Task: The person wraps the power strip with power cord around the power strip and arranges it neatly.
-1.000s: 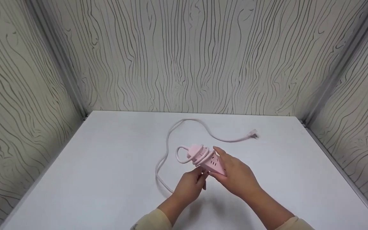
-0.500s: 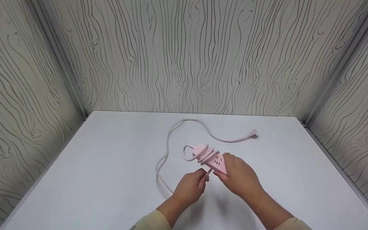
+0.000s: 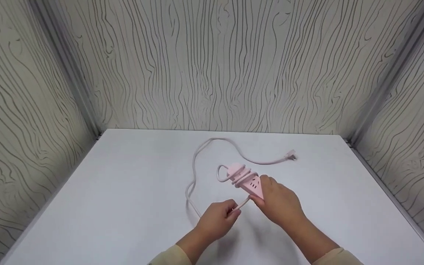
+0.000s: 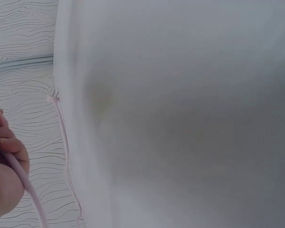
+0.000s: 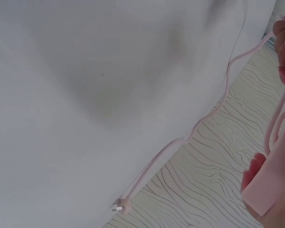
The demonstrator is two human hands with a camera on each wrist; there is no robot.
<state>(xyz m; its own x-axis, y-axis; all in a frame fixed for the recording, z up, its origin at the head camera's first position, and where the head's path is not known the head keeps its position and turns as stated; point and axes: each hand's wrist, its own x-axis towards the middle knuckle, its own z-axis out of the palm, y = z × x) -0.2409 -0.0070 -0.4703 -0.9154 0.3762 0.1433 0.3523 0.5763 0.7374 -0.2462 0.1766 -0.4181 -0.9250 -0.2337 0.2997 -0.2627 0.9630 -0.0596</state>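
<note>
My right hand (image 3: 282, 201) grips the lower end of a pink power strip (image 3: 255, 187), held tilted above the table. Several turns of its pale pink cord (image 3: 242, 176) wrap the strip's upper part, and a loose loop sticks out at the top left. In my left hand (image 3: 217, 219) the cord is pinched between thumb and fingers, with a short straight length running up to the strip. The left wrist view shows the cord (image 4: 31, 192) leaving the curled fingers. In the right wrist view the strip's plain back (image 5: 270, 178) lies against the right palm.
From the left hand the cord curves across the white table (image 3: 123, 184) toward the back. It ends in a plug (image 3: 291, 155) at the right rear. Wood-patterned panels (image 3: 212, 66) enclose the table behind and at both sides.
The left hand has drawn down and away from the strip, so a straight stretch of cord now shows between them. The strip and right hand have shifted slightly right.
</note>
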